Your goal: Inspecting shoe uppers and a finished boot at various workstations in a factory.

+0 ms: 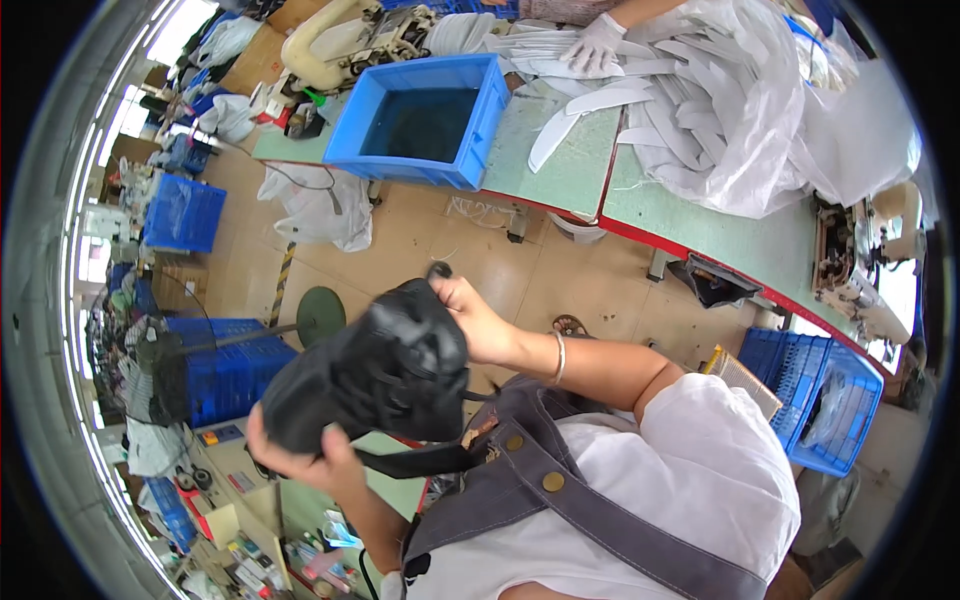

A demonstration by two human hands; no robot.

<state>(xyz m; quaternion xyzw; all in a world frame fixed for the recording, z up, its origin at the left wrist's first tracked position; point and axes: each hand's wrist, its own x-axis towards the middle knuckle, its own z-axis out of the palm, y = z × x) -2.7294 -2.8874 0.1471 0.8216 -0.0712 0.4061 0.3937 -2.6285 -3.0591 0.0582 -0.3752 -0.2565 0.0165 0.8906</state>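
Note:
Both of my hands hold up a soft black leather-like bag [370,370], blurred a little by motion. My left hand [310,455] grips its lower left end, with the thumb on the near side and the fingers partly behind it. At the upper right edge my right hand [468,312] pinches the material in closed fingers. The bag's right part is creased and bunched. A black strap [415,460] hangs below it toward my apron [510,450]. What lies on the bag's far side is hidden.
Ahead, a blue bin [480,150] stands on a green table [560,180] with a red edge. White curved pieces [680,110] fill a plastic bag, where another person's gloved hand [597,45] rests. A round green stool [321,318] and blue crates [225,370] are at left.

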